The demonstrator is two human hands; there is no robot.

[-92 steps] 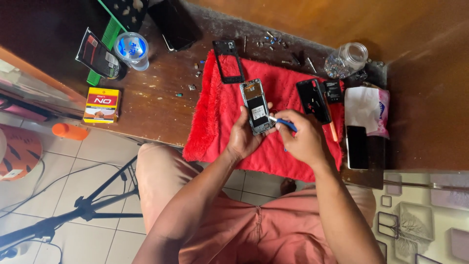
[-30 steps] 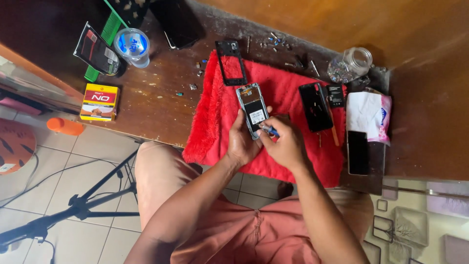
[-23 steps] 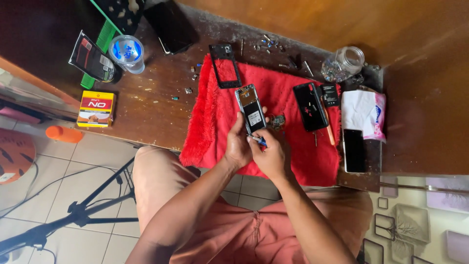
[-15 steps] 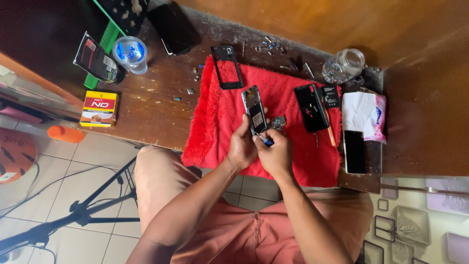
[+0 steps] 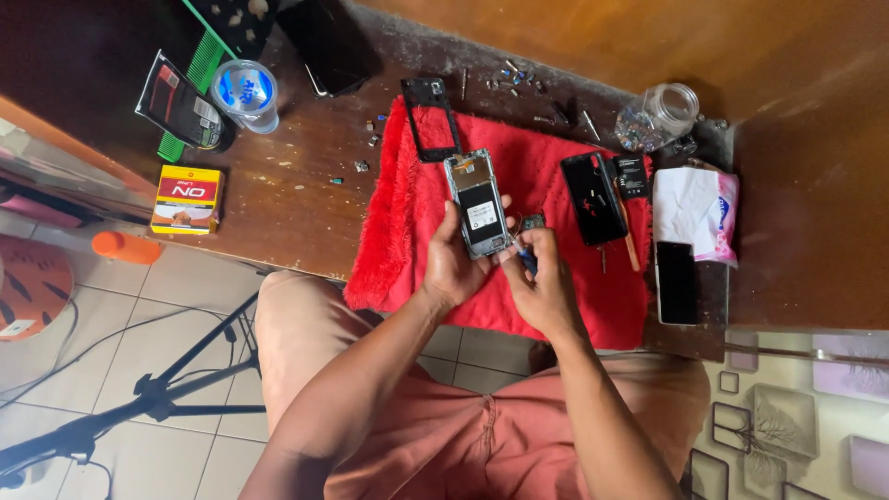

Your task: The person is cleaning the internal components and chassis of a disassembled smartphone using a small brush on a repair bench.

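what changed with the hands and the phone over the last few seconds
The right hand drew in from the right of the opened phone to its lower end, beside the left hand, bringing the blue tool along. The left hand kept holding the phone; the red cloth and black frame stayed put.

Dark wooden desk (image 5: 306, 208) is carrying a red cloth (image 5: 556, 167), yellow box (image 5: 186, 198), glass jar (image 5: 656, 115), dark phone (image 5: 676, 282) and loose screws (image 5: 519, 76).
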